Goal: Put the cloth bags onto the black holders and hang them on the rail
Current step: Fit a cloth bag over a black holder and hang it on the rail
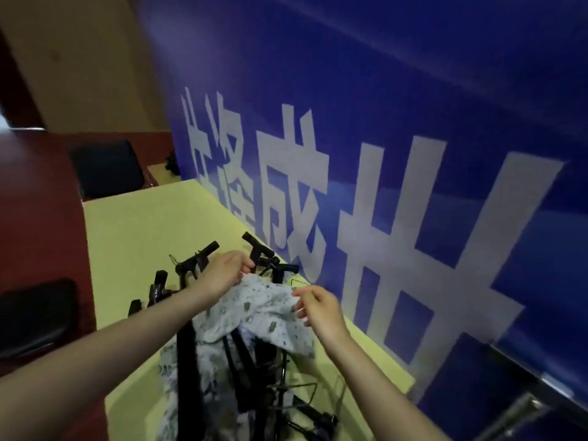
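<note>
Yellow table (133, 230), blue banner (413, 90) behind, black holders (197, 265) heaped under cloth bag (254, 307)

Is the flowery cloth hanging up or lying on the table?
Neither: both hands, left hand and right hand, hold the cloth up, crumpled, over the holders on the table.

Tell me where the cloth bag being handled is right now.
In the head view it sits low and centre: the cloth bag is held between the left hand and right hand, above the holders on the table.
</note>
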The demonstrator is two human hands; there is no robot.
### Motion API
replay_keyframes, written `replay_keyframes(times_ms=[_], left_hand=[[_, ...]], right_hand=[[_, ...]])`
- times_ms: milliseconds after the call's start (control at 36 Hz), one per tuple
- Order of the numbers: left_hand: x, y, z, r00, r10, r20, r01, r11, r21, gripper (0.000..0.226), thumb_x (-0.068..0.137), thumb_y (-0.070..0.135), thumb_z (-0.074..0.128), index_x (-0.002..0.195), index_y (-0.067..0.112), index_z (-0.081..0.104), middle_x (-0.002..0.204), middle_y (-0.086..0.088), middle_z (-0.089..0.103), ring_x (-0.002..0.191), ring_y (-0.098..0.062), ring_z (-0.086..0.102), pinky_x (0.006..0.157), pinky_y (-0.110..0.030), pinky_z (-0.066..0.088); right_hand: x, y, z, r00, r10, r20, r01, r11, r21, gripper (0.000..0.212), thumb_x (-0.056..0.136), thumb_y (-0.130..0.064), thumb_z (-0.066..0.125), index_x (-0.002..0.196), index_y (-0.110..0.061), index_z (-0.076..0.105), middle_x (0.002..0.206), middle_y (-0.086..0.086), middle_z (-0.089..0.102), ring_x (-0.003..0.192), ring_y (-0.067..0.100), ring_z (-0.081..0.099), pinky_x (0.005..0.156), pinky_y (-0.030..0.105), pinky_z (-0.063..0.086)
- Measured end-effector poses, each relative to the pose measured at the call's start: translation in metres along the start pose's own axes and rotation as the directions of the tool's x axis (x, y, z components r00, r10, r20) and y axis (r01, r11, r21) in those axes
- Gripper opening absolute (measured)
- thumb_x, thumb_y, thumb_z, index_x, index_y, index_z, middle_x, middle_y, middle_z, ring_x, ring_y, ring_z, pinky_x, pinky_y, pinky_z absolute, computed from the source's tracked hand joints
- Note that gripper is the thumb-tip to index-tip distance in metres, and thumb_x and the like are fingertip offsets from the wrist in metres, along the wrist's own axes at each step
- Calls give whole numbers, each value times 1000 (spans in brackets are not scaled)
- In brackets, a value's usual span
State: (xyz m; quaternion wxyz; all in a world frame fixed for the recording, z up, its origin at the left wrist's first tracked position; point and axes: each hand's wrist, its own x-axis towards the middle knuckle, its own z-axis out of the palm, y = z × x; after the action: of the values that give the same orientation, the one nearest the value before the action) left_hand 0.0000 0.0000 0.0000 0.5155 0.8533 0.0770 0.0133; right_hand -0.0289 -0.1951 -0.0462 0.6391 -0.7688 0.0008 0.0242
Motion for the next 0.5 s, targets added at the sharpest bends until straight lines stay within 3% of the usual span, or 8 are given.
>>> replay_keyframes(times_ms=[83, 139, 194, 250, 333, 444, 500], left_hand=[[3, -44, -4, 991, 29, -134, -14, 993, 117, 37, 102, 19, 31, 86, 15, 64, 86, 0, 58, 83, -18, 53, 68, -29, 38], [5, -76, -6, 973, 62, -223, -27, 987, 156, 31, 101, 18, 35, 88, 13, 63, 87, -3, 59, 82, -21, 55, 66, -30, 39], [8, -100, -8, 952, 103, -288, -43, 977, 210, 28, 100, 21, 39, 84, 11, 59, 82, -9, 61, 74, -25, 56, 65, -32, 38], [9, -116, -7, 953, 52, -300, 14, 977, 214, 30, 100, 31, 41, 90, 10, 59, 77, -10, 61, 69, -24, 56, 65, -34, 39], [10, -136, -3, 982, -14, -188, 69, 954, 291, 45, 98, 49, 38, 90, 8, 55, 77, -6, 56, 69, -17, 54, 70, -32, 37], [5, -143, 7, 984, 8, -175, 62, 917, 394, 48, 99, 49, 37, 95, 6, 58, 98, -16, 61, 88, -30, 60, 68, -31, 38], [-3, -136, 11, 979, -18, -204, 83, 946, 312, 49, 100, 44, 40, 109, -1, 58, 107, -19, 60, 89, -31, 60, 73, -30, 40]], right_hand=[[5, 32, 30, 993, -73, 93, 86, 986, -141, 24, 96, -14, 48, 83, -22, 67, 76, -6, 63, 67, 11, 56, 65, 24, 44], [10, 53, 50, 981, -114, 156, 142, 973, -180, 20, 95, -18, 51, 90, -23, 69, 78, -5, 64, 67, 11, 55, 65, 25, 42], [17, 68, 61, 965, -199, 170, 239, 933, -270, 20, 95, -21, 51, 97, -23, 71, 94, -5, 66, 77, 9, 55, 68, 24, 41], [23, 78, 64, 944, -279, 175, 325, 873, -364, 19, 94, -23, 51, 101, -26, 70, 106, -7, 64, 85, 7, 54, 71, 23, 39], [30, 89, 64, 928, -321, 188, 371, 838, -400, 20, 94, -23, 50, 104, -29, 67, 106, -7, 64, 83, 11, 56, 69, 26, 41], [25, 87, 60, 913, -321, 251, 395, 846, -357, 21, 97, -24, 46, 106, -24, 65, 82, -5, 64, 73, 18, 59, 70, 33, 46], [14, 84, 57, 892, -362, 271, 448, 786, -425, 22, 98, -28, 46, 106, -22, 65, 91, 1, 68, 83, 20, 61, 77, 34, 48]])
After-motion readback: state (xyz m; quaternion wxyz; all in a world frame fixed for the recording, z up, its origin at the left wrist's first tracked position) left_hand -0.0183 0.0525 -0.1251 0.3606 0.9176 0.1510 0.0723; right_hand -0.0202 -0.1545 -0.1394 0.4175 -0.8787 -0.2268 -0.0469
